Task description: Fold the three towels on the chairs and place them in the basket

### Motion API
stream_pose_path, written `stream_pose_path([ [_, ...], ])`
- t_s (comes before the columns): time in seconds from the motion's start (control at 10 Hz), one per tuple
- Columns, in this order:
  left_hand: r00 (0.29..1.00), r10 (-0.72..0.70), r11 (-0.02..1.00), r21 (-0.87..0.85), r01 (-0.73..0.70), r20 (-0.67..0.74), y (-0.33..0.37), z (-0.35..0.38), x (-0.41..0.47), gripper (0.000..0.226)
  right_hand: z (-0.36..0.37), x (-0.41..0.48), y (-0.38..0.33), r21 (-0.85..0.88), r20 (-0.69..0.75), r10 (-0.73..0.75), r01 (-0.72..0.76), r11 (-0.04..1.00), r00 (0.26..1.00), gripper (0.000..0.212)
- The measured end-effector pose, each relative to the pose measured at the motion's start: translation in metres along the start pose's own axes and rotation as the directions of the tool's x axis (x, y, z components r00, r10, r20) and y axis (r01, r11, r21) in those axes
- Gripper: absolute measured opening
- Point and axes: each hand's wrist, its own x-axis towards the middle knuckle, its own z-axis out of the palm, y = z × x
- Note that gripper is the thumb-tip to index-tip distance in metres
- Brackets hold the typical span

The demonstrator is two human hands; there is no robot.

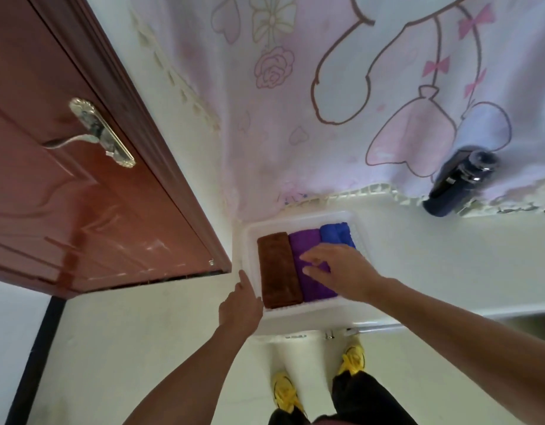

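Observation:
A white basket [298, 220] sits on a white surface below the pink cloth. Three folded towels lie side by side in it: a brown towel [277, 268] on the left, a purple towel [308, 240] in the middle and a blue towel [335, 233] on the right. My right hand [341, 269] hovers flat over the purple and blue towels, fingers spread, holding nothing. It hides the near part of the blue towel. My left hand [240, 305] is at the basket's left rim, one finger stretched along it.
A brown door [65, 179] with a metal handle [96, 130] stands at the left. A pink printed cloth [357, 102] hangs behind the basket. A dark bottle [458, 184] lies at the right. My yellow shoes [352, 355] are below on the pale floor.

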Motion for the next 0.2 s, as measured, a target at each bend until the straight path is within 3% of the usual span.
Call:
stream_pose_path([
  [0.1, 0.997, 0.05, 0.997, 0.058, -0.046, -0.062, 0.001, 0.002, 0.002, 0.078, -0.076, -0.004, -0.066, 0.31, -0.447, -0.028, 0.185, 0.933, 0.894, 0.014],
  [0.2, 0.998, 0.056, 0.997, 0.058, -0.054, -0.041, 0.0, 0.008, 0.003, 0.077, -0.176, -0.025, -0.132, 0.316, -0.671, -0.063, 0.362, 0.877, 0.739, 0.011],
])
